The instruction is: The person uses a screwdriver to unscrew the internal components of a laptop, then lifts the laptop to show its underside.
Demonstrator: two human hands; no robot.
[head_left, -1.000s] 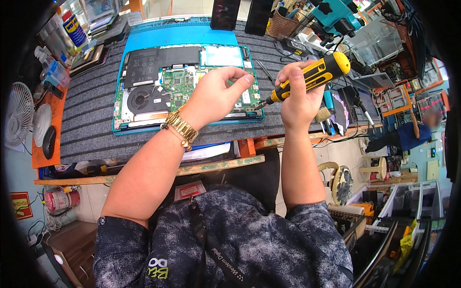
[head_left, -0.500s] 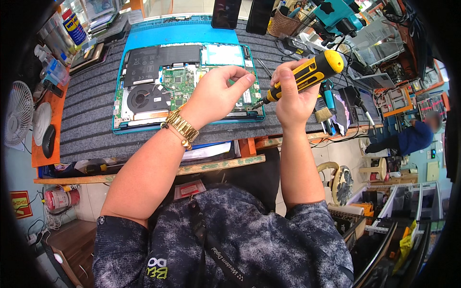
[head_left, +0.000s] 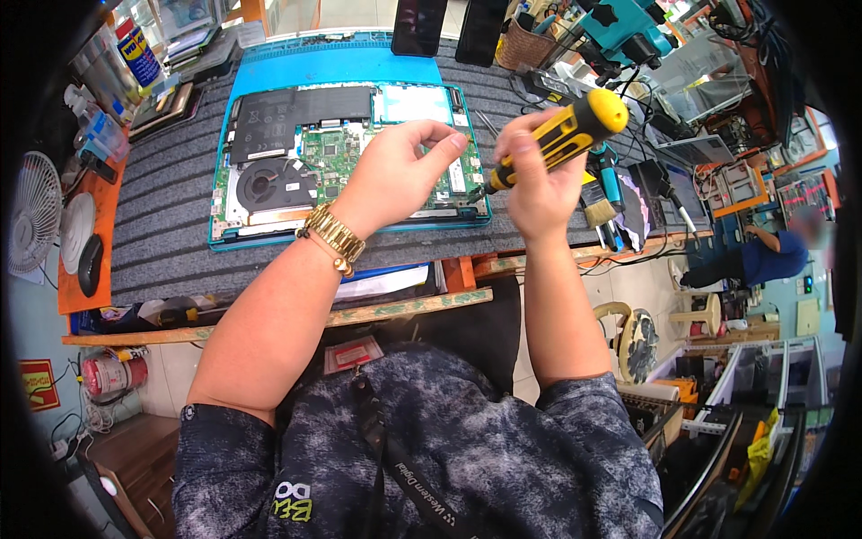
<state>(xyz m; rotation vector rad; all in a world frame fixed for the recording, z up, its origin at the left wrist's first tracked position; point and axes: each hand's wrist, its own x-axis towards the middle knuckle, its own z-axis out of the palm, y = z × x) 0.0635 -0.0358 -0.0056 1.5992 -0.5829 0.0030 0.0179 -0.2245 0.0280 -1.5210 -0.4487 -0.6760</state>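
Observation:
An opened laptop (head_left: 269, 216) lies on the grey ribbed mat, its insides facing up: a black battery (head_left: 263, 126), a round cooling fan (head_left: 263, 183) and a green circuit board (head_left: 334, 151). My right hand (head_left: 542, 184) is closed round a chunky yellow-and-black screwdriver (head_left: 564, 136). The tool slants down to the left, its tip at the laptop's near right corner. Over the right half of the board, my left hand (head_left: 395, 175) has thumb and forefinger pinched together. Whatever they may hold is too small to make out, and its other fingers are hidden.
A brush (head_left: 599, 208) and a teal-handled tool (head_left: 608, 180) lie right of the laptop. Two dark phones (head_left: 419, 25) stand behind the blue mat (head_left: 332, 67). A black mouse (head_left: 91, 253) sits at the left table edge. Another person (head_left: 772, 254) is far right.
The screwdriver's handle and my right hand have shifted slightly left, the tip staying at the laptop corner. My left hand has barely moved. The distant person's arm is now raised.

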